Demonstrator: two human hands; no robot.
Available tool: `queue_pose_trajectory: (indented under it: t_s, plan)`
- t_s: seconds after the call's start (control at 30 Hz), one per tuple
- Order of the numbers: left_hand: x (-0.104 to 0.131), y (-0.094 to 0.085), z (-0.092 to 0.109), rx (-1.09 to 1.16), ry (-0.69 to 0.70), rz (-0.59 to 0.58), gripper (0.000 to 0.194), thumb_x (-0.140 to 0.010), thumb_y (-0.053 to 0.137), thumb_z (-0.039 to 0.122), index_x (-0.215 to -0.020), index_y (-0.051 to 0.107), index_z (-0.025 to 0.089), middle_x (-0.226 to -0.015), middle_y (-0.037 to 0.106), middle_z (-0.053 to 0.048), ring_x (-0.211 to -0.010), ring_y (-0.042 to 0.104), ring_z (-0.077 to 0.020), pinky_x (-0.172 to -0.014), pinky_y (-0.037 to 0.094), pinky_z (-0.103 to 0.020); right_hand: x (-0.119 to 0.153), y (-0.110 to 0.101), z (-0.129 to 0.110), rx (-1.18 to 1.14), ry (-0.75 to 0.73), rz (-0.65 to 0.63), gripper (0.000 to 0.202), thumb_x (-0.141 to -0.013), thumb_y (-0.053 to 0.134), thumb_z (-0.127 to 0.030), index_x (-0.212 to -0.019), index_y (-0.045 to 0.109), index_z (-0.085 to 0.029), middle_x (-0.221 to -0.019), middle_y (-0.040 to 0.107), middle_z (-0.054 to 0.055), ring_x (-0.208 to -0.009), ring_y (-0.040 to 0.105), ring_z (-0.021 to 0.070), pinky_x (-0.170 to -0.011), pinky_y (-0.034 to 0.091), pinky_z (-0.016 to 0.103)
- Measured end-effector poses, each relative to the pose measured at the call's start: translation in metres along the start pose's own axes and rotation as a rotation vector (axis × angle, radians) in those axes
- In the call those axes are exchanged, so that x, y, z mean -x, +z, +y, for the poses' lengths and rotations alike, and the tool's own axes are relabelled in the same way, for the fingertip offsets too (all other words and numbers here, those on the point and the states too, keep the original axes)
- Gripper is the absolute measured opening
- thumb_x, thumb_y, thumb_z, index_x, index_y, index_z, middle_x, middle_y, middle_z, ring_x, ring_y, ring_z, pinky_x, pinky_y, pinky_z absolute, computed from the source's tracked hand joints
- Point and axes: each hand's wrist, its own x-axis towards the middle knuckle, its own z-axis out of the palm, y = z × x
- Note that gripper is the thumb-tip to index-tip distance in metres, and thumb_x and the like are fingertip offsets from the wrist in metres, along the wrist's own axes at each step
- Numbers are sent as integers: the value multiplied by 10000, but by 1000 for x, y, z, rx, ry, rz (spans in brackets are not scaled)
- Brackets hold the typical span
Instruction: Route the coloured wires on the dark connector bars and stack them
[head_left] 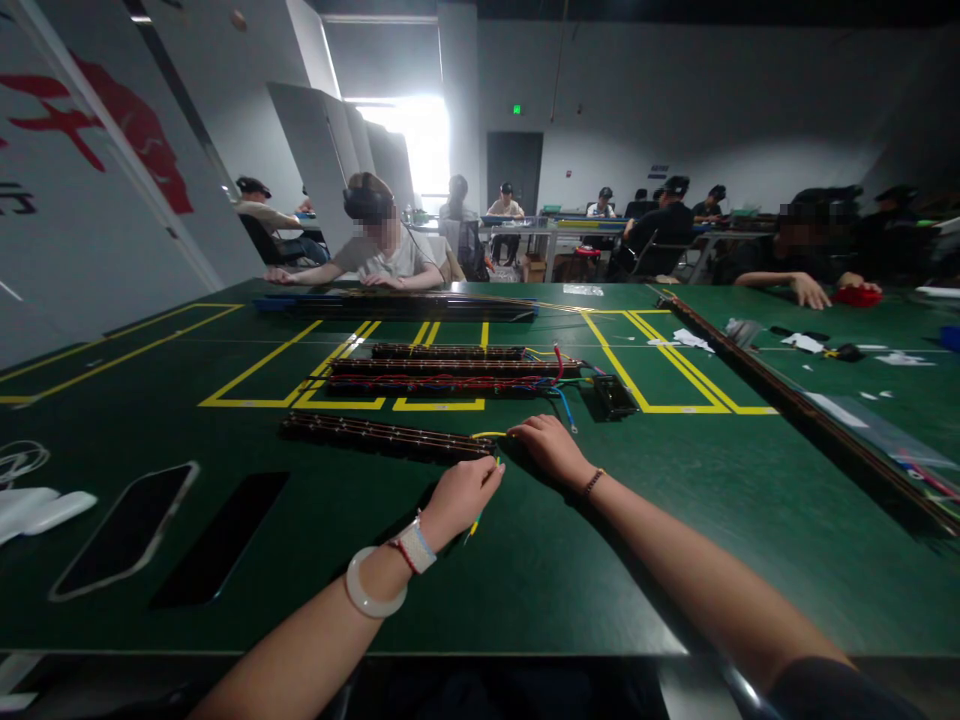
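I pinch the yellow wire [491,435] in my right hand [551,450]; my left hand [459,497] grips the yellow-green wire [474,527], presumably separating them.

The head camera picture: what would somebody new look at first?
Probably the big green table with yellow lines, spreading across the picture. Near its middle, the left hand is at the right end of a dark strip, while the right hand reaches a yellow wire there. The bright window glows at the back.
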Motion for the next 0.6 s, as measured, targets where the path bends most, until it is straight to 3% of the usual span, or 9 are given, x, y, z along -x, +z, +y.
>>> queue_pose_trajectory:
  t_s: [0.13, 0.27, 0.47, 0.6]
  plan:
    - [0, 1, -2, -185, 27, -36, 395, -964, 356, 416, -767, 606, 182, -717, 640, -49, -635, 584, -166, -571, 290, -243, -1, 2, 1, 7, 10, -12, 224, -928, 515, -156, -1078, 675, -201, -941, 673, 62, -875, 561, 197, -810, 394, 314]
    - [0, 2, 0, -221, 51, -69, 470, -958, 347, 478, -724, 625, 179, -693, 644, -56, -648, 595, -177, -576, 296, -247, -2, 1, -2, -25, 40, 5, 204, -941, 509, -201, -1049, 681, -198, -931, 668, 68, -888, 566, 193, -821, 397, 318]
    - [4, 3, 7, 5, 68, -10, 511, -971, 308, 455, -672, 615, 177, -658, 631, -34, -578, 553, -143, -558, 295, -247, -2, -7, -26, -183, 36, 16, 372, -890, 584, -389, -1198, 606, -180, -1146, 609, 108, -1063, 534, 225, -950, 377, 369]
    - [4, 1, 7, 182, 64, 45, 507, -962, 332, 446, -598, 557, 175, -575, 568, -4, -564, 521, -128, -583, 322, -244, -4, -9, -41, -212, 28, -83, 560, -825, 635, -341, -1341, 491, -181, -1292, 534, 132, -1174, 469, 252, -1006, 334, 407]
